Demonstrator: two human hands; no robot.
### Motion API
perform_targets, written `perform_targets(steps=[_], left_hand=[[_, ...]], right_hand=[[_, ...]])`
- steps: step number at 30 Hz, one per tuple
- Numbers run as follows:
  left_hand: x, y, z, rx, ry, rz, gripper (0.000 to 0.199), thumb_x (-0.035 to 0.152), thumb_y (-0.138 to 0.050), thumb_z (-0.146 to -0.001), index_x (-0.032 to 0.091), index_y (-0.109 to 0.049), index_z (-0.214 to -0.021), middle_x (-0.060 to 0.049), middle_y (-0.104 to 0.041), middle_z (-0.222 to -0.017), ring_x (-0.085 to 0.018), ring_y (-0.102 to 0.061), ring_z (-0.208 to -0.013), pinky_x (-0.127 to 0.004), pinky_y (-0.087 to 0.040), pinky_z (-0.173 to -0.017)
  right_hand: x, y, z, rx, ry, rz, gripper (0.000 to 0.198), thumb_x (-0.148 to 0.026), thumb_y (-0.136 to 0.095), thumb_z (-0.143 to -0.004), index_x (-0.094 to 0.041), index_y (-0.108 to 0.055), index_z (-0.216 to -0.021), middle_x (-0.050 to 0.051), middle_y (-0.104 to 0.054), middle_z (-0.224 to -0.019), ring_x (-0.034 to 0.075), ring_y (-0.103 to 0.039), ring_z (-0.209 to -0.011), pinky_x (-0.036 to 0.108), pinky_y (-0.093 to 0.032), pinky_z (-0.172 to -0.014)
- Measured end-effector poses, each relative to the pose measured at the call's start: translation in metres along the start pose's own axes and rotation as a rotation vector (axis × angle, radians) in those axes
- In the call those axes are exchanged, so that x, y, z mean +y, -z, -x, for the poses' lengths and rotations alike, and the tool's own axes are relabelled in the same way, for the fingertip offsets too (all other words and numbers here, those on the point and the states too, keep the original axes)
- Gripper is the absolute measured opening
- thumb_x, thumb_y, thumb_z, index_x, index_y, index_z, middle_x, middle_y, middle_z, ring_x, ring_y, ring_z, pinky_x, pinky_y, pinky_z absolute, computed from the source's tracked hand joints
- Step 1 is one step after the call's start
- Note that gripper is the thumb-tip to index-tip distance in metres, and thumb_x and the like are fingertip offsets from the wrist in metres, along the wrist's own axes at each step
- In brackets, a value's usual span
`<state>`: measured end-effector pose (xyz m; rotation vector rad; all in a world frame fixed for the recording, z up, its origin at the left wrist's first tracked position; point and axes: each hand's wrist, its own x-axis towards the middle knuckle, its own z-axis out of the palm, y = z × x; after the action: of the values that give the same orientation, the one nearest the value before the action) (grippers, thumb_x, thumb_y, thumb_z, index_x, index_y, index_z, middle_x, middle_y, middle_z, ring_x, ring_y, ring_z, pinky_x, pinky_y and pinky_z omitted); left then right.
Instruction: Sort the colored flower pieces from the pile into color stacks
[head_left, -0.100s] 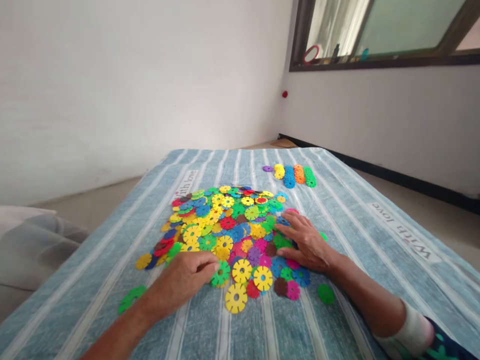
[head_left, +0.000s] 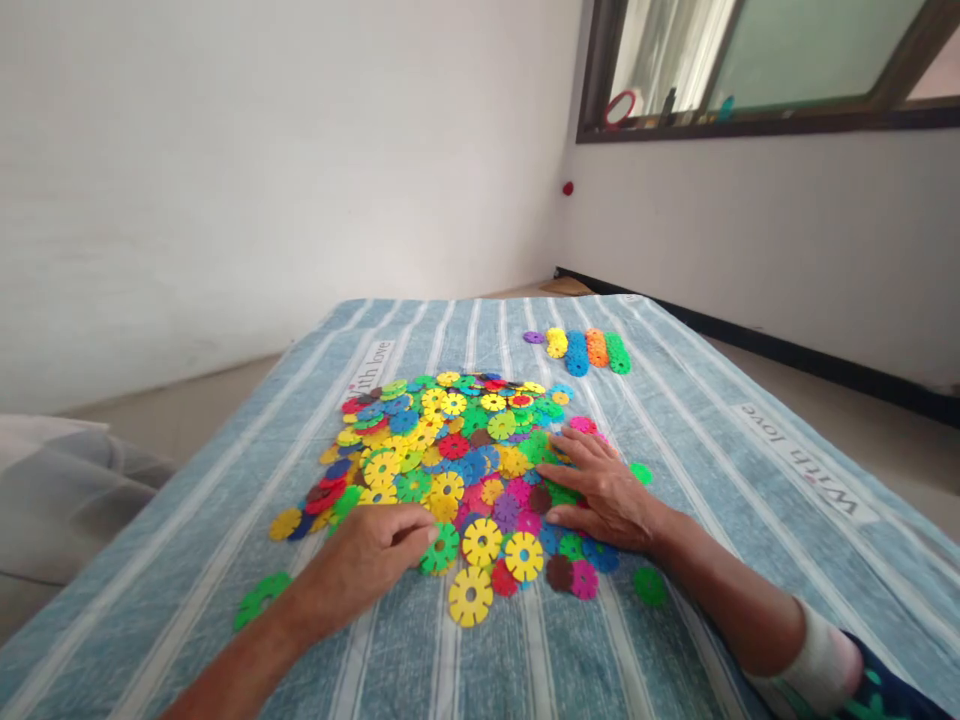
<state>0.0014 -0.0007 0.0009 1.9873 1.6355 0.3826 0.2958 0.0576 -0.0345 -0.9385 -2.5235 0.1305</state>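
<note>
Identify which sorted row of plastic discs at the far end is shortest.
The purple row: just a disc or so, at the left end beside the longer yellow, blue, orange and green rows.

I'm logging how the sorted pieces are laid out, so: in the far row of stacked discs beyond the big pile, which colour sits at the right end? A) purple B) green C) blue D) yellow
B: in the far row, the order from left runs purple, yellow, blue, orange, and the green stack closes the right end.

left hand (head_left: 367,560) on green disc (head_left: 441,549) | right hand (head_left: 600,487) flat on disc pile (head_left: 450,450) (striped blanket (head_left: 712,470))
</note>
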Motion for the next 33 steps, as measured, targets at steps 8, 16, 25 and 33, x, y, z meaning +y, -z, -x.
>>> perform_targets(steps=[8,16,25,33], left_hand=[[-0.002,-0.001,0.001,-0.030,0.006,-0.054,0.033,0.036,-0.040,-0.082,0.017,-0.060,-0.064,0.003,-0.053,-0.057,-0.012,-0.049,-0.056,-0.020,-0.031,-0.052],[-0.001,-0.001,0.002,-0.020,-0.002,-0.036,0.032,0.037,-0.041,-0.081,0.018,-0.061,-0.065,0.003,-0.055,-0.058,-0.012,-0.049,-0.056,-0.020,-0.032,-0.052],[0.002,0.001,0.002,-0.031,0.020,-0.073,0.033,0.036,-0.039,-0.081,0.017,-0.055,-0.059,0.004,-0.050,-0.056,-0.011,-0.047,-0.056,-0.021,-0.029,-0.052],[0.003,0.002,0.003,-0.034,0.021,-0.069,0.032,0.035,-0.040,-0.081,0.017,-0.054,-0.060,0.004,-0.050,-0.056,-0.011,-0.046,-0.056,-0.021,-0.028,-0.052]], right_hand=[[-0.012,0.006,-0.006,0.067,0.138,-0.143,0.025,-0.039,-0.049,-0.090,-0.021,-0.066,-0.085,0.008,-0.064,-0.102,0.021,-0.056,-0.104,0.042,-0.039,-0.095],[-0.029,0.006,-0.008,-0.052,0.174,-0.118,0.024,-0.040,-0.050,-0.088,-0.020,-0.064,-0.086,0.005,-0.065,-0.094,0.019,-0.057,-0.095,0.040,-0.037,-0.092],[-0.017,-0.001,-0.003,0.070,0.110,-0.055,0.035,-0.034,-0.042,-0.093,-0.019,-0.057,-0.065,0.003,-0.058,-0.064,0.016,-0.052,-0.068,0.032,-0.039,-0.072],[-0.032,0.006,-0.006,0.001,0.219,-0.103,0.022,-0.039,-0.050,-0.089,-0.022,-0.064,-0.090,0.007,-0.064,-0.097,0.021,-0.055,-0.099,0.037,-0.041,-0.088]])
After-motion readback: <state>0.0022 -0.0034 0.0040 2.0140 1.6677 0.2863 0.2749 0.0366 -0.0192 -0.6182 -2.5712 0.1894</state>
